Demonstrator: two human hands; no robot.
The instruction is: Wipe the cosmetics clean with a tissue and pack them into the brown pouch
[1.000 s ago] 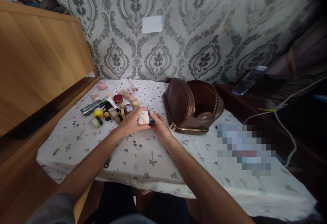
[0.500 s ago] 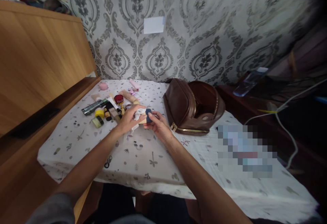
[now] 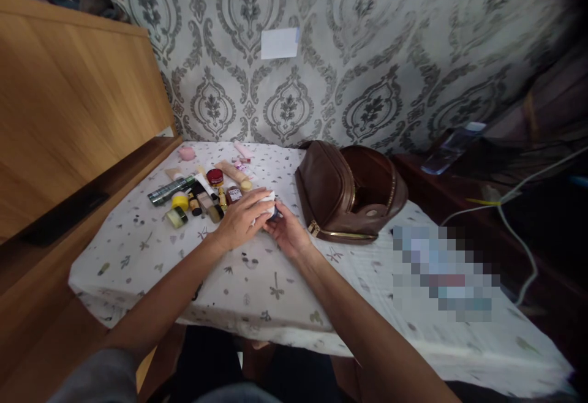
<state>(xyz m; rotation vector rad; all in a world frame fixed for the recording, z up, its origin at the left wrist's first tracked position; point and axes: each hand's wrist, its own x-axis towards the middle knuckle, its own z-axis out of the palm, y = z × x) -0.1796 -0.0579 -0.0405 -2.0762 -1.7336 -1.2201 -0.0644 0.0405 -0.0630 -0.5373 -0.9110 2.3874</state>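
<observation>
A white tissue (image 3: 271,196) is in my left hand (image 3: 239,219), whose fingers press it over a small item with a dark blue part (image 3: 275,213). My right hand (image 3: 290,233) grips this item from the right; most of it is hidden by the tissue and fingers. Just left of my hands lie several cosmetics: a red-lidded jar (image 3: 214,177), a yellow jar (image 3: 179,200), a green-toned jar (image 3: 176,217), a beige tube (image 3: 232,172) and a small brown bottle (image 3: 234,195). To the right stands a brown leather bag (image 3: 324,185), unzipped and gaping.
A patterned white cloth (image 3: 275,286) covers the table. A wooden panel (image 3: 82,78) borders the left side. At the right are a blurred-out patch (image 3: 443,274), a clear bottle (image 3: 452,149) and a white cable (image 3: 526,250). Patterned wallpaper (image 3: 287,106) rises behind.
My left hand has moved slightly right, bringing the tissue over the blue part, which showed more plainly before. The small brown bottle left of my hands is less covered. The bag has not moved.
</observation>
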